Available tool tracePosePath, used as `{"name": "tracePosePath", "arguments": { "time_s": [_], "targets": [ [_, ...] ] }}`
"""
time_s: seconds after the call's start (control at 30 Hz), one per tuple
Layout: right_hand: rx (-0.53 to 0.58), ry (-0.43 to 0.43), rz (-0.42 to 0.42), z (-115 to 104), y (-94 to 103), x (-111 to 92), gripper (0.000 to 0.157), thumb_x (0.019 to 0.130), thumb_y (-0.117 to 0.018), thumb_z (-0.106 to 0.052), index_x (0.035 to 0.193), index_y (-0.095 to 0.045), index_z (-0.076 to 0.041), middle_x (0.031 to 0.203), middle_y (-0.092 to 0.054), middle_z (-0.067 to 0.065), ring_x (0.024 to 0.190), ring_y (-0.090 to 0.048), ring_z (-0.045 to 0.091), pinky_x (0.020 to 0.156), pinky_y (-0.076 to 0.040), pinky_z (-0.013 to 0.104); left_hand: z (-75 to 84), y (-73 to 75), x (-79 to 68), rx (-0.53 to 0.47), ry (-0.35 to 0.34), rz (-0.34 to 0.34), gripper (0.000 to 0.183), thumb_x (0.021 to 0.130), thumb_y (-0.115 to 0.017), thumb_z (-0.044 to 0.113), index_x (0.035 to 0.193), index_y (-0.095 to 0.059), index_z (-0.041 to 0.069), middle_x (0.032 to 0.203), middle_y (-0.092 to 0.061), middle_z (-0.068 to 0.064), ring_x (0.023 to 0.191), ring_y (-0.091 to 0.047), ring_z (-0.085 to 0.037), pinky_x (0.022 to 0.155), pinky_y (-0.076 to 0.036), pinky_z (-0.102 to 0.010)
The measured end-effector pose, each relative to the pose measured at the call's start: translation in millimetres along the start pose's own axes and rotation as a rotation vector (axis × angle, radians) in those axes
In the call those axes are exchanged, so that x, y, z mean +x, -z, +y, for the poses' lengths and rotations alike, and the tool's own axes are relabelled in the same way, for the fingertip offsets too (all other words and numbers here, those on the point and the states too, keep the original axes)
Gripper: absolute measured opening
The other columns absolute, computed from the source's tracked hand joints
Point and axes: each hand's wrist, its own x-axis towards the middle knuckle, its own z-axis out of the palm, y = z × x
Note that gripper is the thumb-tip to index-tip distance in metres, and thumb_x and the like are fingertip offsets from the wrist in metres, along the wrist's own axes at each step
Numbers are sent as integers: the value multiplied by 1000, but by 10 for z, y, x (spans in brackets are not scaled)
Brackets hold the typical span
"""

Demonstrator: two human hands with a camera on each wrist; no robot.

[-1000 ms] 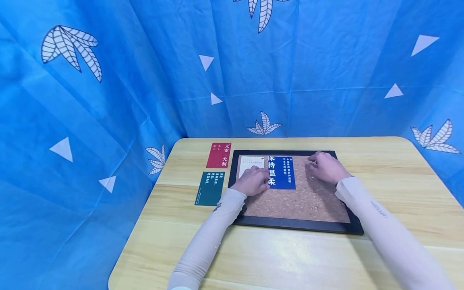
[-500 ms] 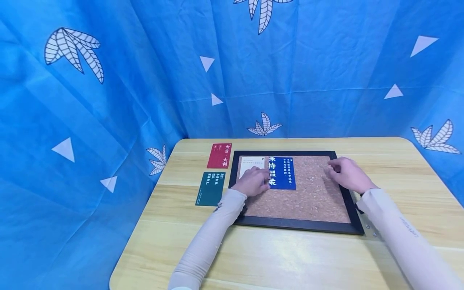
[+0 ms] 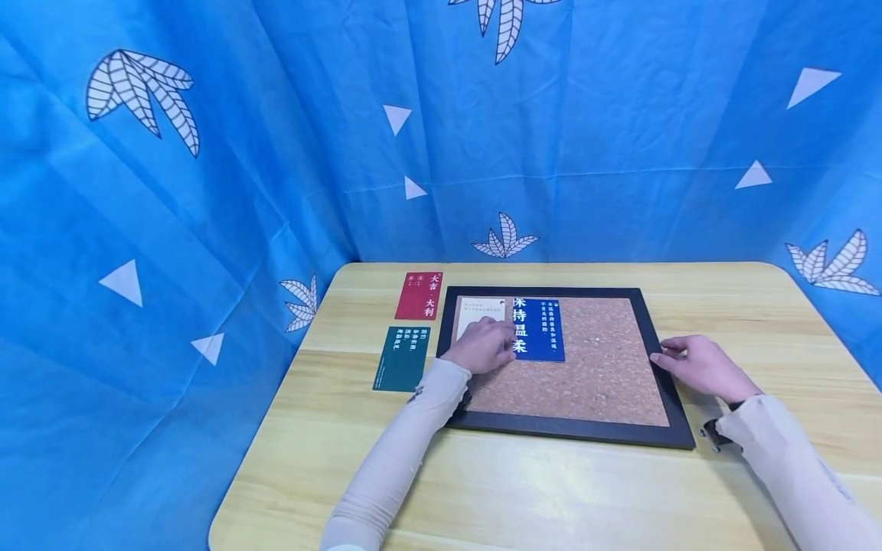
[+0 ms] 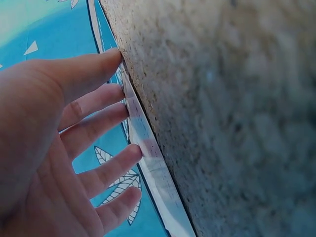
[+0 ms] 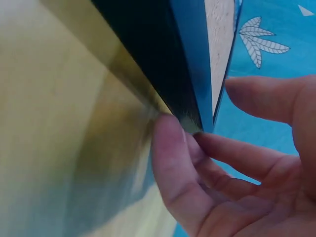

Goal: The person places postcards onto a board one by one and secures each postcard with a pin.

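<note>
A black-framed cork board (image 3: pixel 586 390) lies flat on the table in the head view. A white card (image 3: pixel 478 306) and a blue card (image 3: pixel 547 340) with large white characters lie side by side on its upper left. My left hand (image 3: pixel 482 344) rests over both, partly hiding them. In the left wrist view its fingers (image 4: pixel 133 153) are spread and loosely bent, fingertips at the white card. At the board's right side, my right hand (image 3: pixel 699 366) holds the frame's edge. The right wrist view has its fingers (image 5: pixel 173 143) against the outer side and its thumb (image 5: pixel 256 96) over the top.
Left of the board, a red card (image 3: pixel 418 296) and a dark green card (image 3: pixel 400 360) lie on the light wooden table (image 3: pixel 331 428). A blue patterned curtain (image 3: pixel 606 122) hangs behind the table and along its left side.
My right hand has moved right and toward me, from above the cork to the frame's right edge. My left hand stays over the cards.
</note>
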Motion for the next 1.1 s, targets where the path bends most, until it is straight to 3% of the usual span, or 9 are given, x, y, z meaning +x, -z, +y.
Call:
{"name": "tracePosePath", "arguments": {
  "time_s": [0.1,0.23,0.33,0.47,0.87,1.1],
  "targets": [
    [28,-11,-28,7,-3,-60,63,104,-60,-32,136,-51,22,121,-68,36,101,-70,42,82,-59,49,-3,0,15,7,-3,-3,28,99,-70,35,123,-75,21,154,-57,-1,139,-56,-29,113,-48,-46],
    [123,-30,-68,13,-12,-108,63,104,-61,-25,140,-45,24,117,-67,32,83,-67,16,68,-58,30,-7,-1,25,16,-15,-2,28,99,-70,35,122,-75,21,154,-57,-1,139,-56,-29,112,-48,-46],
    [180,-49,-99,20,-17,-126,62,104,-61,-20,142,-41,25,113,-65,27,77,-65,10,64,-57,26,-2,1,27,21,-19,-4,29,99,-70,35,123,-75,21,154,-57,-1,139,-56,-29,113,-48,-45],
    [216,-65,-120,37,-19,-132,60,103,-61,-15,143,-40,24,110,-62,22,77,-65,10,64,-58,28,16,16,15,13,-7,-12,31,99,-69,35,126,-73,20,154,-57,-1,140,-55,-28,114,-47,-45],
    [262,-87,-130,78,-25,-124,61,103,-61,-16,145,-39,23,113,-60,26,84,-68,18,69,-62,31,31,63,-18,24,33,-64,41,100,-68,38,137,-68,20,161,-49,-2,147,-48,-28,120,-42,-47],
    [269,-84,-124,78,-29,-130,60,104,-61,-15,145,-39,23,114,-62,27,82,-68,17,68,-62,31,-22,238,-58,-128,59,-30,46,101,-66,38,143,-63,19,157,-53,-2,148,-46,-25,124,-35,-49]
  ]
}}
